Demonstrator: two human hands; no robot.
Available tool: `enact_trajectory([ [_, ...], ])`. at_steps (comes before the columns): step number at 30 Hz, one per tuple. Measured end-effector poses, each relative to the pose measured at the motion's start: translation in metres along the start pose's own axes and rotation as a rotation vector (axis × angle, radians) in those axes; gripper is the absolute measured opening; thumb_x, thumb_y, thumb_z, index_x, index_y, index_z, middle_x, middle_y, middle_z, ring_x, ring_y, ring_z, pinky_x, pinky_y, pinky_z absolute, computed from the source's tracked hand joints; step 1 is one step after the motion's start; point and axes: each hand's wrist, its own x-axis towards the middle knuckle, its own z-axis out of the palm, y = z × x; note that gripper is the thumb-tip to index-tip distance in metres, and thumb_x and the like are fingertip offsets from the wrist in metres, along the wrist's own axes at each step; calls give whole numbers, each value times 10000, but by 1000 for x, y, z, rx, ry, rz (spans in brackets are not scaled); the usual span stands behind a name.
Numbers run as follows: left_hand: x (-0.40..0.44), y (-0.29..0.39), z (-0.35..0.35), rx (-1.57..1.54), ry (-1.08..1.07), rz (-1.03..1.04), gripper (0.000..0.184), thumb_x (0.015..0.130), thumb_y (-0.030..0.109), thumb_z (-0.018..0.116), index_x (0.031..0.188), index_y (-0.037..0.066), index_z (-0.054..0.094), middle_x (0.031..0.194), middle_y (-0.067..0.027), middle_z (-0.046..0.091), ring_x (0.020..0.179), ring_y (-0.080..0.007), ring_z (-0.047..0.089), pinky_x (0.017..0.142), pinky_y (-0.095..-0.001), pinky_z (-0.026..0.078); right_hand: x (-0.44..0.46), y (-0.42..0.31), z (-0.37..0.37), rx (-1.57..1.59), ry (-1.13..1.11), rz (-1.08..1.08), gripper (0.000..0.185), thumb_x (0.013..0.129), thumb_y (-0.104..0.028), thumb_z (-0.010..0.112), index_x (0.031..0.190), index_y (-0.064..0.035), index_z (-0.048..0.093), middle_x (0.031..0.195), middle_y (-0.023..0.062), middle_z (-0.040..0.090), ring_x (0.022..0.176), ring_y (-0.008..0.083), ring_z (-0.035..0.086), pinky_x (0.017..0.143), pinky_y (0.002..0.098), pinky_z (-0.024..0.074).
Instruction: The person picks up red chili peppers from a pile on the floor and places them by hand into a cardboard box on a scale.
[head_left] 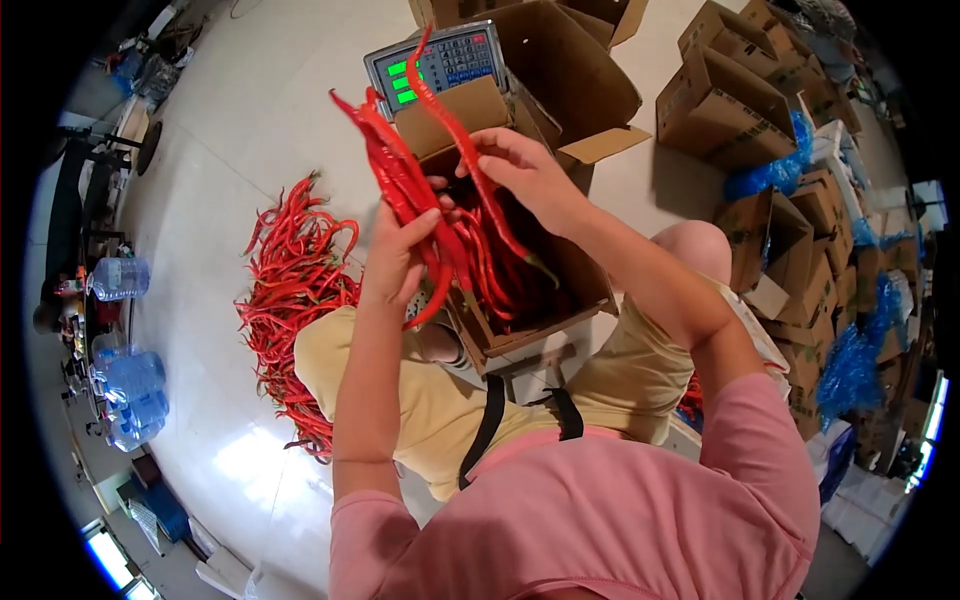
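Note:
Several long red chili peppers (400,175) form a bundle that my left hand (400,240) grips, thumb across them. My right hand (525,175) pinches one long curved chili (455,130) between thumb and fingers, just right of the bundle. Both hands are above an open cardboard box (485,340) with more red chilies (490,275) inside. Behind the box's raised flap stands a scale display (465,60) with green lit readouts and a keypad. The fingertips of my left hand are partly hidden behind the chilies.
A large heap of red chilies (295,290) lies on the floor at the left. An open carton (575,75) stands beyond the box. More cartons (725,105) and blue plastic (860,360) are on the right; large plastic bottles (130,375) stand at the far left.

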Motion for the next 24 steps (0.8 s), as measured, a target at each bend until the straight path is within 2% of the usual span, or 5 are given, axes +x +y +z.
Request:
enact_trajectory([
  [9, -1, 21, -13, -327, 0, 258, 579, 778, -113, 500, 1310, 48, 338, 1116, -139, 497, 1043, -261, 525, 952, -480, 438, -7, 9, -11, 96, 139, 44, 286, 874, -59, 524, 1155, -13, 500, 987, 48, 601, 914, 103, 549, 815, 240, 433],
  [12, -1, 24, -14, -302, -18, 304, 595, 789, -104, 486, 1338, 42, 310, 1206, -140, 471, 1108, -271, 487, 1030, -493, 348, -15, 35, 0, -253, 103, 105, 296, 876, -67, 523, 1159, 12, 482, 1080, 80, 570, 974, 141, 541, 870, 268, 425],
  [13, -1, 25, -8, -299, 33, 304, 613, 768, -120, 511, 1324, 49, 316, 1195, -162, 482, 1106, -283, 500, 978, -482, 416, -16, 36, 2, -310, 141, 28, 309, 878, -81, 530, 1163, 22, 475, 1108, 87, 553, 1001, 150, 530, 888, 274, 421],
  [18, 4, 11, 8, -288, -96, 207, 611, 778, -84, 570, 1323, 43, 324, 1300, -163, 439, 1232, -310, 407, 1032, -414, 349, -16, 3, 18, -20, -117, 56, 341, 869, -100, 566, 1169, 33, 475, 1052, 74, 578, 956, 124, 544, 856, 267, 441],
  [24, 12, 8, 12, -240, -31, 172, 460, 823, -38, 555, 1250, 31, 397, 1289, -170, 448, 1210, -301, 433, 1011, -423, 377, -11, 3, 14, -51, -23, 61, 269, 870, -91, 549, 1103, 44, 541, 943, 37, 601, 837, 83, 545, 742, 232, 460],
])
